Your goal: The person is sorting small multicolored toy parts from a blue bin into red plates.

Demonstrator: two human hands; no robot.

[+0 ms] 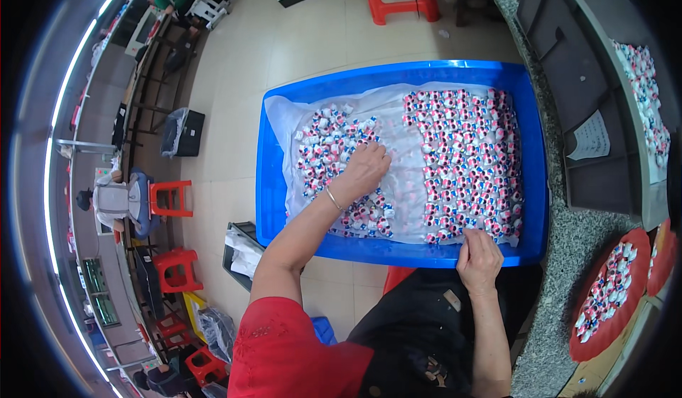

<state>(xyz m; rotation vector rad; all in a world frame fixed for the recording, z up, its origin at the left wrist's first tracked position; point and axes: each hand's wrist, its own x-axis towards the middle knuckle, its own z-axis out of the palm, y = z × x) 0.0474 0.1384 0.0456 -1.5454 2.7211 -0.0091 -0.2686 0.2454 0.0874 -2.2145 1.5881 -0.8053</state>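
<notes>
A blue plastic tub (534,185) lined with white sheeting (405,185) lies in front of me. On its left is a jumbled heap of small painted pieces (320,146), white with pink, blue and dark patches. Similar pieces stand in close rows (469,156) on the right. My left hand (364,170) reaches over the heap's right edge, fingers bent down and close together. At the near rim, my right hand (480,259) has its fingers curled by the front end of the rows. Whatever either hand's fingertips hold is hidden.
Red scalloped trays (579,334) with more pieces sit on the speckled counter (543,305) at right, below a grey bin (597,114). Red stools (401,3), a black bin (188,133) and a dark crate (238,259) stand on the floor. A seated person (128,202) is at the left.
</notes>
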